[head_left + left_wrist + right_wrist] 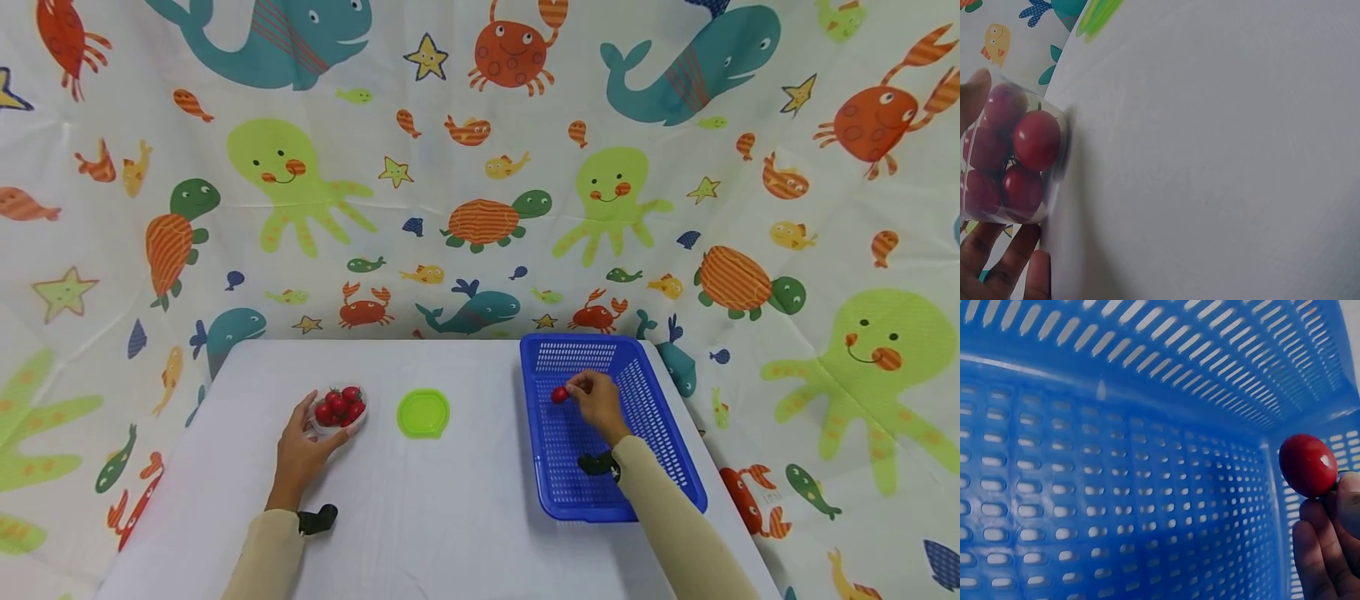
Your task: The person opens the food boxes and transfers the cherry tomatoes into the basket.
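So both hands are working well apart here, one toward each side of a white table [480, 508]. The left hand [300, 452] is wrapping around a clear tub [324, 430], thumb on one side and fingers on the other, so yeah, it's definitely gripping. A bunch of red tomatoes [340, 407] is filling that tub (at least one is sporting a little green stem in the left wrist view). Over on the other side, the right hand [602, 408] is pinching a single tomato [1308, 465] by its stem end and holding it over the inside of a blue basket [529, 408], which is sitting on the table with slots all over its walls and floor. A round green lid [423, 413] is lying between the tub and the basket, nearer the tub. Beige sleeves [678, 521] are covering both arms, and something black is poking out at each wrist. Behind everything, a sea-creature cloth [442, 279] is hanging, full of crabs, whales, turtles and octopuses.
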Demonstrator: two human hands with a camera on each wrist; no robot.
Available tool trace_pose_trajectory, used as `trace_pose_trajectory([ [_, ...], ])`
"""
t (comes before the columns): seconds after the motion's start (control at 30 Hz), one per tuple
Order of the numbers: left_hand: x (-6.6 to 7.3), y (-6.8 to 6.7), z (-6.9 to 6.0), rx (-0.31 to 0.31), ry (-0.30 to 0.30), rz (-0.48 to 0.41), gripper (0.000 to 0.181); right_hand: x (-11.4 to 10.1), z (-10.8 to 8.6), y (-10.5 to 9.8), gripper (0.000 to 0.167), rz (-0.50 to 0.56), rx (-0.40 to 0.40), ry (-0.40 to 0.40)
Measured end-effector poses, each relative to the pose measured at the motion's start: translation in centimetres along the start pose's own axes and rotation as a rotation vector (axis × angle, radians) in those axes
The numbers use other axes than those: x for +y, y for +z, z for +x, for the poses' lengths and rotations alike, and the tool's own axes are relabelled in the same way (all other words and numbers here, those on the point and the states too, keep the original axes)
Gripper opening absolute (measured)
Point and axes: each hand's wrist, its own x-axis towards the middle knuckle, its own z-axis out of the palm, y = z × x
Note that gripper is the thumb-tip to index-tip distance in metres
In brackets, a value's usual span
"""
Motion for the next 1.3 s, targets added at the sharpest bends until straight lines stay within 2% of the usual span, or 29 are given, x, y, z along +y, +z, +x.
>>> trace_pose_trajectory([
  [0.27,0.0,0.0,0.0,0.003,0.019,-0.005,0.111,0.6,0.3,0.0,0.008,-0.027,-0.024,0.038],
  [0.5,0.0,0.1,0.0,0.006,0.019,-0.007,0.111,1.3,0.6,0.3,0.005,-0.105,-0.022,-0.001],
  [0.87,0.3,0.0,-0.1,0.006,0.02,-0.016,0.111,1.8,0.5,0.7,0.006,-0.128,-0.072,-0.033],
  [1.3,-0.2,0.1,0.1,0.007,0.012,-0.016,0.112,0.8,0.3,0.6,0.011,-0.134,0.037,-0.043],
])
